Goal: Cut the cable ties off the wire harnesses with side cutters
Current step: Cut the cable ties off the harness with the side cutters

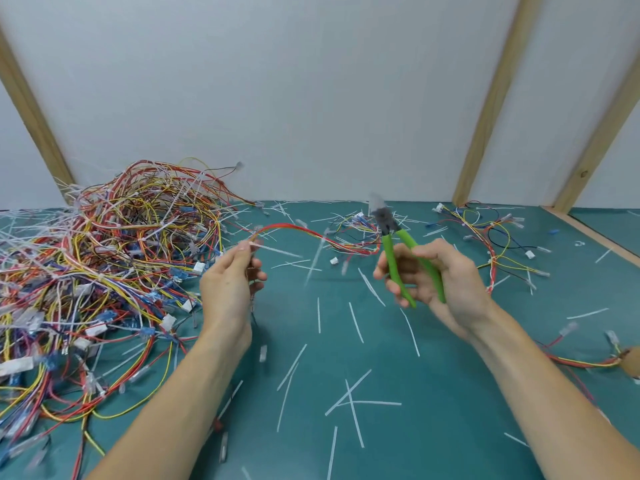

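Observation:
My left hand (230,282) pinches a red, orange and yellow wire harness (304,233) lifted above the green mat; the harness arcs right toward a connector bundle at the back. A white cable tie (273,250) juts out of the harness beside my fingertips. My right hand (433,275) grips the green-handled side cutters (391,233), jaws pointing up and away, a hand's width right of the harness. The jaws are blurred.
A big tangled pile of harnesses (104,265) fills the left of the mat (450,393). Several loose harnesses (491,233) lie at the back right and another at the right edge (588,362). Cut white ties (353,403) litter the mat. A wall with wooden battens stands behind.

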### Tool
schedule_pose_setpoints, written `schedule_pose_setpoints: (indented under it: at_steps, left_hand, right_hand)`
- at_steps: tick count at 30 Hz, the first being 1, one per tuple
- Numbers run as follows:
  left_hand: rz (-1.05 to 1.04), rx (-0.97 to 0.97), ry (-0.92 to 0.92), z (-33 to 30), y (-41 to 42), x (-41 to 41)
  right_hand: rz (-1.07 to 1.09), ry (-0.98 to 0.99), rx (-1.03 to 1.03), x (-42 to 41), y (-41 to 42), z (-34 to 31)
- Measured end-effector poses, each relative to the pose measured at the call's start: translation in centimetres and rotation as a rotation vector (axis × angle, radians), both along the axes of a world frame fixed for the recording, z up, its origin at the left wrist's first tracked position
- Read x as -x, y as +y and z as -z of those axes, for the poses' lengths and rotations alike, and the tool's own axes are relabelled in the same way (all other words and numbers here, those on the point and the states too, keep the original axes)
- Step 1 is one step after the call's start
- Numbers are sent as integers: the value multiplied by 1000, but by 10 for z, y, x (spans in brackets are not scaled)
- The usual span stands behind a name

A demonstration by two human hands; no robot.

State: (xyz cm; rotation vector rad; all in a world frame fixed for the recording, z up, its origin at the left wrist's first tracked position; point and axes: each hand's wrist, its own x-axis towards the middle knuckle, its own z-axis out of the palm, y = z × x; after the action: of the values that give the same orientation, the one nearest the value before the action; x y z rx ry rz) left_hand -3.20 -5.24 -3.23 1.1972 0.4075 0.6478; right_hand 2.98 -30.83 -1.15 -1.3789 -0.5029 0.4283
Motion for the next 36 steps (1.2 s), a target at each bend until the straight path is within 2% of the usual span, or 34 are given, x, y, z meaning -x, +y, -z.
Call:
schedule_pose_setpoints:
  at_steps: [2,4,7,9,13,18,24,28,31,36]
  left_hand:
    - [69,-260,-12,0,-7,2]
    - [147,-559,-55,1,-16,5]
    - [314,-800,-71,3,-28,11]
    - [473,-796,-60,2,-33,14]
    - [689,-568,28,-2,-29,16]
    - [685,-444,30,-2,-34,17]
    - [644,-353,8,3,-34,14]
    - [597,-476,-6,6,-35,13]
    - [543,-580,-28,8,-36,13]
    - [408,-866,-47,9,-39,16]
  right_hand:
    - [141,-175,-14,3,8,1]
    - [338,-421,79,8,14,1]
    - [452,-676,199,19,22,1]
    - [384,-713,235,26,28,2]
    - [230,-605,239,31,35,5]
    - [182,-586,262,32,32,3]
    - [244,-665,293,34,40,15]
    - [295,-673,278,35,45,19]
    - [310,-603,197,34,48,19]
    - [377,-494,174,29,46,20]
